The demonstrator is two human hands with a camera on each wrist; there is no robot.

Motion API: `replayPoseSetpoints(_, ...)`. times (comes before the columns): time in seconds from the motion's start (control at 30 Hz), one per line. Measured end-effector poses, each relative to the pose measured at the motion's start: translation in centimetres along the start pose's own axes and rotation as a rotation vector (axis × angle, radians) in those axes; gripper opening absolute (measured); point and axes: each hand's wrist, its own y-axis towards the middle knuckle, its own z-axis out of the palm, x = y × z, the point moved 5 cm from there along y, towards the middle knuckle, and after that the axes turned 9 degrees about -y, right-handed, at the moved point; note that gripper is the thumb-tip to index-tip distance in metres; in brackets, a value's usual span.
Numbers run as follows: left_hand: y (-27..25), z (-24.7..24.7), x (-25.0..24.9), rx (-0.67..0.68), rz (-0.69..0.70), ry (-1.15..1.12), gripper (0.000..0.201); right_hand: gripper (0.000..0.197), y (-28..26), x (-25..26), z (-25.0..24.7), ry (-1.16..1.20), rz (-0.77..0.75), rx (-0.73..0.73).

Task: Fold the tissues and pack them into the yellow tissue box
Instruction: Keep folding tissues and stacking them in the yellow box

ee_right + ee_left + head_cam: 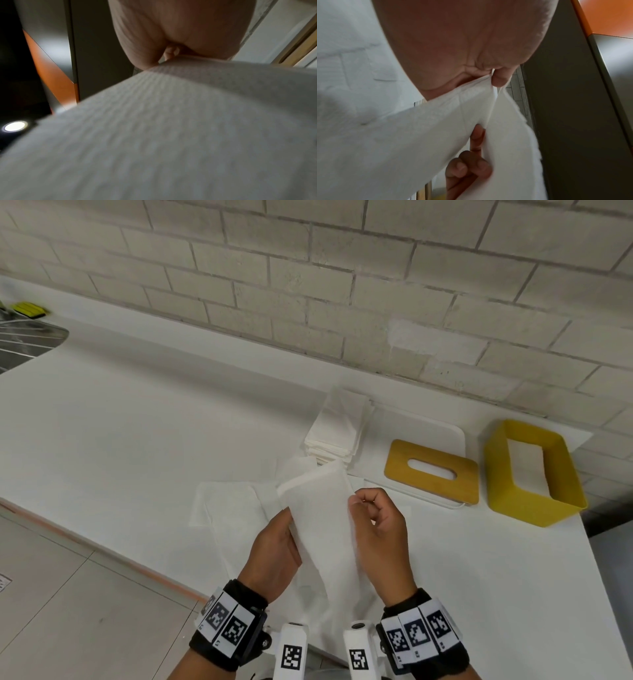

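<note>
Ribbed, soft tissue (pixel 171 135) fills right-wrist view; head view alone shows left hand (pixel 277 546) and right hand (pixel 378 529) pinching it above bench (pixel 137 440). Rectangular yellow tissue box (pixel 534 470) right, open.

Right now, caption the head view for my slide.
Both hands, left and right, hold a folded tissue above the counter, yellow box waiting open.

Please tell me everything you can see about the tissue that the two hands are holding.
The tissue is white, thin paper with a fine embossed texture, folded into a long narrow strip of several layers. It is lifted above the white counter, its far end pointing toward the stack of folded tissues. The left hand pinches its left edge; the right hand pinches its right edge. Its lower part hangs loosely toward the wrists.
</note>
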Motion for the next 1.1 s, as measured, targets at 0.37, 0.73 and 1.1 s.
replayPoseSetpoints(0.37, -0.6, 0.4, 0.4, 0.080, -0.027, 0.062, 0.035, 0.010, -0.1, -0.4, 0.0, -0.038, 0.011, -0.015)
replayPoseSetpoints(0.73, -0.8, -1.1, -0.1, -0.149, -0.013, 0.059, 0.032, 0.011, -0.8, -2.7, 0.8, -0.099, 0.109, 0.115)
replayPoseSetpoints(1.1, -1.4, -6.1, -4.5, -0.401, 0.178, 0.051, 0.019, 0.051, 5.3, -8.4, 2.2, -0.590, 0.397, 0.224)
